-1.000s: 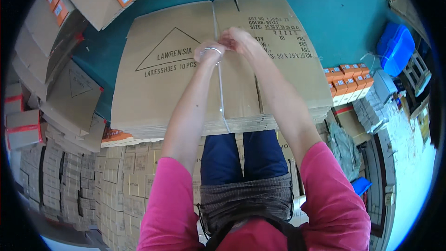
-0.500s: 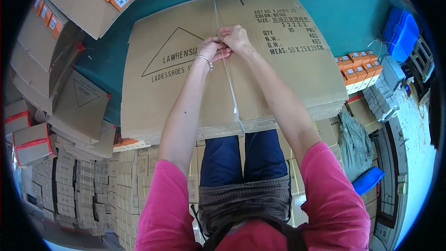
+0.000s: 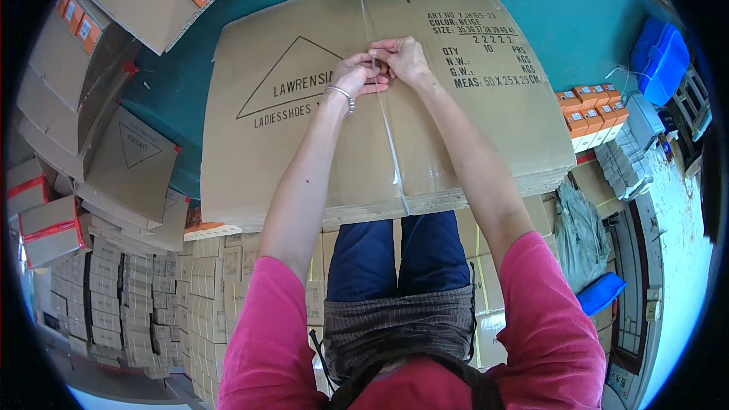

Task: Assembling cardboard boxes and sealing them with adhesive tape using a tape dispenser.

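– What's changing?
– Very little: the left hand [image 3: 358,76] and right hand [image 3: 408,61] are staying at the strap [image 3: 393,153], so its handling is seemingly continuing. The right fingertips are pinching it; the left fingers are curling close, though I can't tell whether they're gripping.
– And the room around?
– The stack of flattened cartons [image 3: 357,163] is lying along the worktop's [image 3: 531,11] near edge. Bare surface is showing toward the far right corner; an open carton [image 3: 140,0] is crowding the left, orange boxes [image 3: 588,110] the right.
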`<state>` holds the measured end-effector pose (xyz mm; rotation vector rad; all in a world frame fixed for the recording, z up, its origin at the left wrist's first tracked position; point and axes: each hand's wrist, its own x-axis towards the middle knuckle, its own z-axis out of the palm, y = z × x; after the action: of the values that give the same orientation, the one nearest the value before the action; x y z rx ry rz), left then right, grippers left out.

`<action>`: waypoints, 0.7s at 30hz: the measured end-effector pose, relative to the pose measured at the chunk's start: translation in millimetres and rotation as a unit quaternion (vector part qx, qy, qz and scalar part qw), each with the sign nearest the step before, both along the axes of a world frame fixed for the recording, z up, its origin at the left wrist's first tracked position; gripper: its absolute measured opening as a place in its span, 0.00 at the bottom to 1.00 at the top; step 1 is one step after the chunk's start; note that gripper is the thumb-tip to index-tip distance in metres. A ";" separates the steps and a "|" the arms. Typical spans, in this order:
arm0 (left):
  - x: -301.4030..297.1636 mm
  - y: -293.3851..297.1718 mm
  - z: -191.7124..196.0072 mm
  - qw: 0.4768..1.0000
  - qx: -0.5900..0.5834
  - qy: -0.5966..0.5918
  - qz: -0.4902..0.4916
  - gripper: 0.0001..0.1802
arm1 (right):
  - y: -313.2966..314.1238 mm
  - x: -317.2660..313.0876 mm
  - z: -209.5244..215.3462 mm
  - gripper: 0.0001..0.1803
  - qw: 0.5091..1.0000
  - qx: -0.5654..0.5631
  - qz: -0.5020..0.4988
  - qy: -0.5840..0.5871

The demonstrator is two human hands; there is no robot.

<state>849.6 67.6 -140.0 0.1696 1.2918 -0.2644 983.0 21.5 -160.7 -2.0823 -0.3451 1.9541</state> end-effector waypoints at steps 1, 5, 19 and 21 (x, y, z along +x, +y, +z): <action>2.4 0.2 0.7 1.000 -0.005 0.013 0.015 0.17 | 0.1 -0.3 -1.1 0.13 1.000 0.007 0.007 -0.016; 6.8 1.1 0.7 0.999 -0.005 0.038 0.028 0.21 | 6.8 -0.9 -4.2 0.14 1.000 -0.005 0.004 -0.004; 8.3 5.0 -11.9 0.996 -0.039 0.054 0.054 0.30 | 6.1 6.3 -28.8 0.14 0.977 0.124 0.165 -0.047; 3.5 5.3 -14.9 0.995 -0.047 0.024 0.081 0.32 | 6.3 12.7 -27.0 0.14 0.974 0.124 0.189 -0.021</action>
<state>853.1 72.9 -154.9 -0.0214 1.3294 -0.1915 995.7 27.7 -187.7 -2.0079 -1.0058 1.9380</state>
